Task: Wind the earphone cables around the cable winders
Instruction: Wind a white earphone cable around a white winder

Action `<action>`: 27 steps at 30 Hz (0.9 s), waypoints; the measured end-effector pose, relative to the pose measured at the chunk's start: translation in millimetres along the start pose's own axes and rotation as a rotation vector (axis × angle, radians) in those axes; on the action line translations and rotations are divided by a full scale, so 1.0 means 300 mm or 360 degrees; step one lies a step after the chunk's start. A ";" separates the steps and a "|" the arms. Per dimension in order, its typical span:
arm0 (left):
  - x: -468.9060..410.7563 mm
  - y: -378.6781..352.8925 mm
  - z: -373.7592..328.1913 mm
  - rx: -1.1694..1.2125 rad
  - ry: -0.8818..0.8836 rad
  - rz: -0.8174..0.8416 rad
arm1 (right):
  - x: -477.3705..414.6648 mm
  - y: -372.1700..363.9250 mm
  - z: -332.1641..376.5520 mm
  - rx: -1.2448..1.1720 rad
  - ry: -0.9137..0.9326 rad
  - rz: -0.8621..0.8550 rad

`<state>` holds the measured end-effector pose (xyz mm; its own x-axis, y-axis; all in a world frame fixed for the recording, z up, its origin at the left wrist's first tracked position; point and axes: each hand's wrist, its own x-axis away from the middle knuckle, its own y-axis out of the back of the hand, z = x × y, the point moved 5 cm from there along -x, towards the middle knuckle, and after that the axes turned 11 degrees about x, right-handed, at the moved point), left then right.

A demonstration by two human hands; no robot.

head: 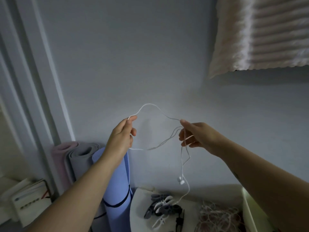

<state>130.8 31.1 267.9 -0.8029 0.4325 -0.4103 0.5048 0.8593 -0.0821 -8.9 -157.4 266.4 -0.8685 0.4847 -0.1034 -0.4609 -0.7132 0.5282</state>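
Observation:
A white earphone cable (150,106) arches in the air between my two raised hands. My left hand (122,135) pinches one part of it between thumb and fingers. My right hand (194,135) holds several strands of the same cable, and from it the earbuds (181,180) dangle down toward the table. On the white table (138,213) below lies a heap of grey, black and white cable winders (163,209). A tangled pile of other earphone cables (219,218) lies to the right of them.
Rolled mats, pink, grey and blue (117,186), stand against the wall at lower left. Books and boxes (30,198) sit at the far left. A ribbed fluffy cloth (267,34) hangs at upper right. A pale container edge (250,213) borders the table's right side.

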 end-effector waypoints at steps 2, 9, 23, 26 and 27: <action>-0.023 -0.007 -0.036 -0.0018 -0.0079 0.0033 | -0.017 0.009 -0.003 0.0184 -0.0014 -0.0106; -0.141 -0.045 -0.206 -0.0131 -0.0385 0.0065 | -0.078 0.014 -0.031 0.0250 -0.0058 -0.0265; -0.148 -0.074 -0.165 0.0045 -0.0226 0.0159 | -0.092 0.004 0.036 -0.0379 0.0112 -0.0415; -0.143 -0.075 -0.147 0.0027 -0.0183 0.0189 | -0.101 0.019 0.080 -0.0403 0.0229 -0.0541; -0.142 -0.074 -0.143 0.0012 -0.0179 0.0195 | -0.103 0.022 0.092 -0.0439 0.0260 -0.0567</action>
<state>140.1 5.2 326.2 -0.6948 0.5002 -0.5168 0.5993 0.7999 -0.0316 19.9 -163.0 296.3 -0.6548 0.6533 -0.3800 -0.7471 -0.6356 0.1945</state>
